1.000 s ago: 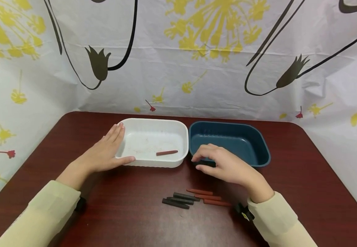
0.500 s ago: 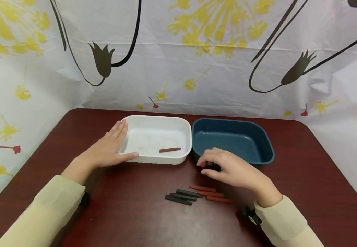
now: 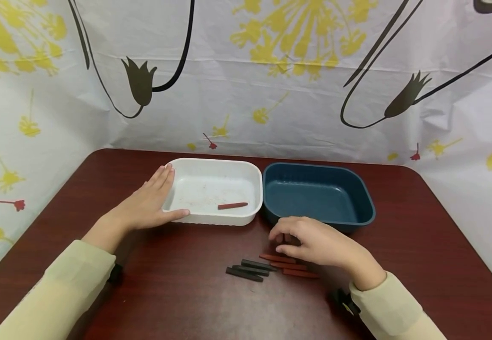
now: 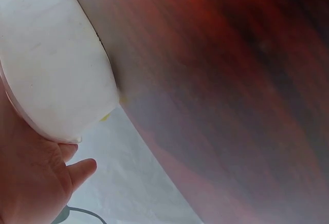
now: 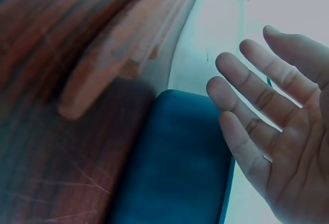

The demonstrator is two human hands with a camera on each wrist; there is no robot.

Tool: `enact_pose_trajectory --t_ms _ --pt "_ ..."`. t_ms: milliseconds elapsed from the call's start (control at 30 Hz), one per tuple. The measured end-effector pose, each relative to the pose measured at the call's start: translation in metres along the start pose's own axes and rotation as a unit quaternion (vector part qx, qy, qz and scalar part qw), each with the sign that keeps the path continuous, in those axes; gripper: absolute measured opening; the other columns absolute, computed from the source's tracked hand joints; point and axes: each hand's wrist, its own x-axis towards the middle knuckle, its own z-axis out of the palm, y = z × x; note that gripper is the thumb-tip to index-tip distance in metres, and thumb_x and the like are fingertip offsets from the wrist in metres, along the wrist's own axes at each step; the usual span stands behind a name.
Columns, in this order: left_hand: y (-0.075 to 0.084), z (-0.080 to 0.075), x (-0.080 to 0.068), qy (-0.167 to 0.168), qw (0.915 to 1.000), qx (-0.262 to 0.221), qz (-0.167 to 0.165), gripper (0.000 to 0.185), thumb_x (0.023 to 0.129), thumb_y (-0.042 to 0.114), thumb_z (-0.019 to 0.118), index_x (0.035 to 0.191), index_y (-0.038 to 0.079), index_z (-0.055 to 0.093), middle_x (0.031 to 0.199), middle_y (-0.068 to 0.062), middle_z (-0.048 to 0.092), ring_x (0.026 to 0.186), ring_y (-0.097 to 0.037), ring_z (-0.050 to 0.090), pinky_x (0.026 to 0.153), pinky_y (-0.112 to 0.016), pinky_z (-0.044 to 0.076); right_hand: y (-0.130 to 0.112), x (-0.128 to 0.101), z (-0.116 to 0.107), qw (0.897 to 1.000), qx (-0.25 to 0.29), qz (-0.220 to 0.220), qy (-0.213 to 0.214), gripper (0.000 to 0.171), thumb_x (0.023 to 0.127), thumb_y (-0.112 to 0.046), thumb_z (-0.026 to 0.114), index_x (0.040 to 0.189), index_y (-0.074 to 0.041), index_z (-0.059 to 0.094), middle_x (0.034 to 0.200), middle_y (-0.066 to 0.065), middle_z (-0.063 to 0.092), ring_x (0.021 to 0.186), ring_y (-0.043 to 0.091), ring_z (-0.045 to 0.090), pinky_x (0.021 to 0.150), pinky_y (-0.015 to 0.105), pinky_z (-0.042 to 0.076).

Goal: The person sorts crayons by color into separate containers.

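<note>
My left hand [image 3: 143,206] rests with straight fingers on the left side of a white plastic tub [image 3: 199,189], its thumb along the front rim. Inside the tub lies one red crayon [image 3: 233,206]. My right hand [image 3: 315,242] hovers in front of a dark blue tub [image 3: 318,196], fingers loosely bent, holding nothing. Just below it on the table are three red crayons [image 3: 300,273], side by side with three black crayons [image 3: 244,275]. In the right wrist view the palm [image 5: 303,157] shows bare, with red crayons [image 5: 103,64] large in the foreground.
Both tubs stand edge to edge near the back of the dark red wooden table [image 3: 177,293]. Behind the table hangs a white sheet [image 3: 228,85] printed with flowers, and it continues along both sides.
My right hand has come down and toward me, away from the blue tub and closer to the red crayons. The left hand stays on the white tub. The head view has shifted slightly.
</note>
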Motion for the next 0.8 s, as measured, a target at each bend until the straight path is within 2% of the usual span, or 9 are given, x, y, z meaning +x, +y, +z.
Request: enact_pose_trajectory --t_ms 233,400,800 --pt "-0.001 0.0 0.0 -0.001 1.0 0.0 0.0 0.115 0.089 0.073 0.051 0.157 -0.005 0.001 0.167 -0.018 -0.008 0.155 -0.037 -0.005 0.123 -0.059 0.013 0.005 0.002 0.007 0.999 0.02 0.0 -0.038 0.017 0.094 -0.014 0.067 0.111 -0.017 0.069 0.095 -0.009 0.064 0.081 0.0 0.055 0.074 0.024 0.053" --pt "-0.001 0.0 0.0 -0.001 1.0 -0.002 0.0 0.114 0.089 0.073 0.05 0.156 -0.006 0.001 0.167 -0.018 -0.008 0.155 -0.037 -0.006 0.124 -0.057 0.011 0.009 0.003 0.01 0.997 0.046 -0.005 -0.058 0.015 0.094 -0.014 0.068 0.109 -0.018 0.069 0.091 -0.014 0.06 0.078 -0.002 0.054 0.072 0.024 0.054" --pt "0.0 -0.001 0.001 -0.003 1.0 -0.008 0.001 0.114 0.089 0.072 0.051 0.157 -0.005 0.001 0.167 -0.018 -0.008 0.155 -0.036 -0.006 0.124 -0.056 0.01 0.013 0.007 0.01 0.993 0.053 0.009 -0.103 0.017 0.094 -0.016 0.068 0.11 -0.014 0.07 0.082 -0.01 0.061 0.072 -0.001 0.053 0.068 0.019 0.05"
